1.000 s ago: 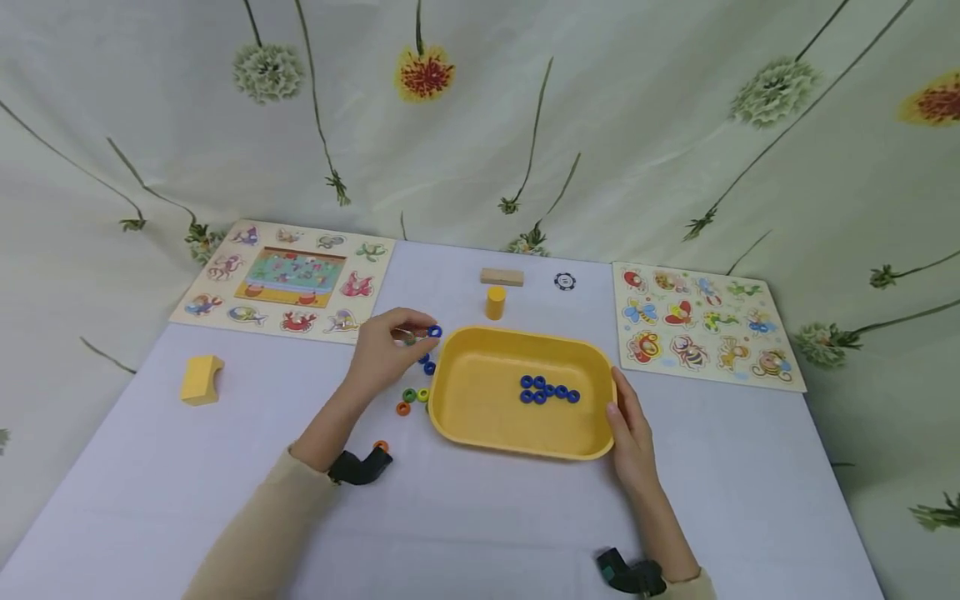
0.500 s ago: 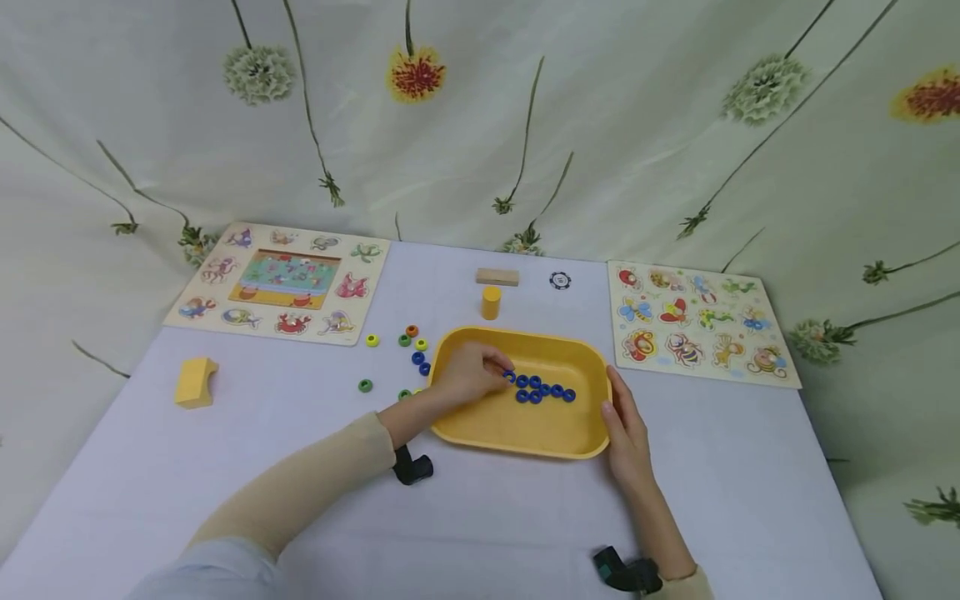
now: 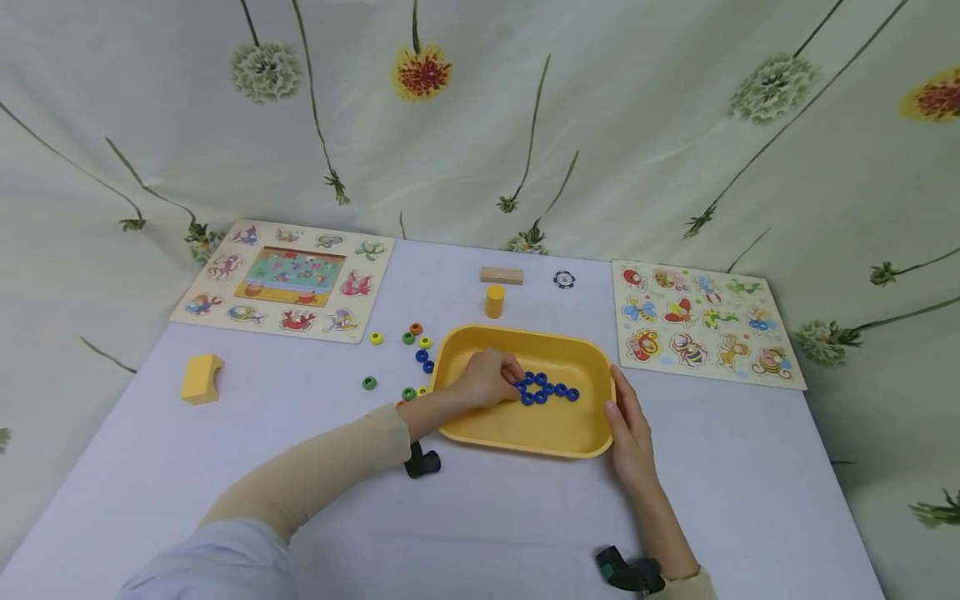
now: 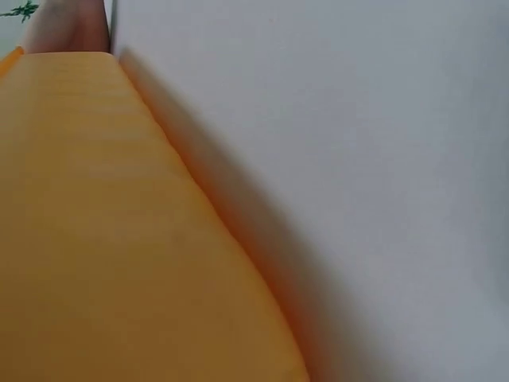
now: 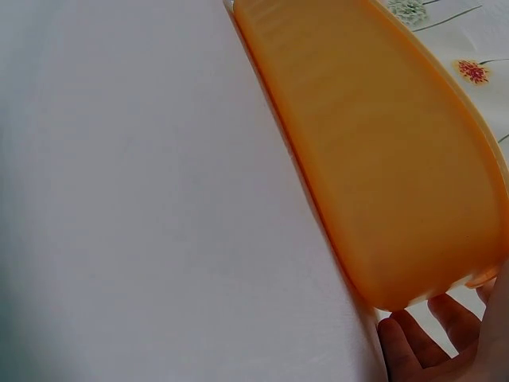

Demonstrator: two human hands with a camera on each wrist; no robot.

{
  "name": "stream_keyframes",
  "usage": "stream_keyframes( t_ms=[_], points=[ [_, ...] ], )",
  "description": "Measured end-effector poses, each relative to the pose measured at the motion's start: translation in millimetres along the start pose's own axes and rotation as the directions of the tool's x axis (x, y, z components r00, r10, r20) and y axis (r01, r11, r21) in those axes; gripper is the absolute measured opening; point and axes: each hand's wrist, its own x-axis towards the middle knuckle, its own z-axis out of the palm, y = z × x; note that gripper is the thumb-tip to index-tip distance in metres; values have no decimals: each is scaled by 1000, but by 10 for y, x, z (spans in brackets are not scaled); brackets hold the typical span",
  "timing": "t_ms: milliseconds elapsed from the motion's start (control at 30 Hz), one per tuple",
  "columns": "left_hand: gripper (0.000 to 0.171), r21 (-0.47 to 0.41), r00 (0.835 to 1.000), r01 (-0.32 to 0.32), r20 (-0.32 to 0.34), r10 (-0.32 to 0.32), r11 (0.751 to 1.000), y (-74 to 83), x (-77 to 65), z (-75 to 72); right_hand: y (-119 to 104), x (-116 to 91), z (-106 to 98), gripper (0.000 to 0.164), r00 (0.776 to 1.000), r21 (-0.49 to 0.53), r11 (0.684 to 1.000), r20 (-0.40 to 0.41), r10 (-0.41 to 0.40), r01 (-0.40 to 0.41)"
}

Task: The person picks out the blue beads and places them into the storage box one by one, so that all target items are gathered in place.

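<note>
In the head view, a yellow plastic tray (image 3: pixel 480 429) lies on the white table. Inside it, several small blue ring beads (image 3: pixel 561 390) form a hexagon with a short tail to the right. My left hand (image 3: pixel 486 380) reaches over the tray's left side and pinches a blue bead at the left of that hexagon; the fingers partly hide it. My right hand (image 3: pixel 630 425) holds the tray's right end, thumb at the rim and fingers along the outer wall. In the right wrist view, fingers (image 5: pixel 457 322) sit against the tray's end wall (image 5: pixel 406 199).
Several loose beads (image 3: pixel 408 393), green, yellow, orange and blue, lie left of the tray. Behind it stand a yellow cylinder (image 3: pixel 495 302), a wooden block (image 3: pixel 501 275) and a round chip (image 3: pixel 564 280). Picture boards (image 3: pixel 285 279) flank the back; a yellow arch block (image 3: pixel 200 379) is far left.
My left hand has moved right from the loose beads into the tray, carrying a blue bead, then slightly down to the hexagon's left corner. My right hand stays at the tray's right end.
</note>
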Motion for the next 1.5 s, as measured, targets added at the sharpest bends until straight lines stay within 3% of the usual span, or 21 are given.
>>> stream_keyframes(
  t_ms=[167,333,400,500,567,667,800,900,1100,1333,1500],
  points=[
    [19,19,988,-142,-57,143,990,53,-192,-81,3,-3,11,46,1000,-1,1000,16,-22,22],
    [21,-38,935,-323,-166,313,945,85,-497,-353,1,0,10,46,999,-7,1000,19,-29,29],
    [20,-84,909,-367,-242,338,926,32,-596,-526,1,2,6,45,999,-9,1000,17,-29,29],
    [20,-158,884,-381,-350,309,911,-78,-713,-795,0,2,-5,45,999,-8,1000,14,-30,30],
    [22,-196,876,-368,-402,268,909,-204,-749,-926,0,-1,-13,45,999,-6,999,13,-34,34],
    [25,-221,885,-295,-430,178,930,-418,-753,-1022,3,-8,-17,46,1000,-3,1000,10,-30,30],
    [30,-232,914,-178,-400,73,956,-813,-653,-995,12,-20,-8,46,1000,-6,1000,4,-13,14],
    [32,-206,923,-137,-381,50,969,-1035,-577,-942,15,-26,1,45,1000,0,1000,-2,-6,6],
    [32,-132,916,-139,-394,77,981,-1179,-523,-843,6,-31,4,45,1000,2,1000,2,-8,8],
    [25,7,892,-169,-423,156,986,-1211,-475,-775,-6,-28,10,45,1000,7,1000,-5,3,-3],
    [24,81,895,-121,-423,144,989,-1200,-437,-768,-13,-14,5,46,1000,0,1000,3,-21,21]
  ],
)
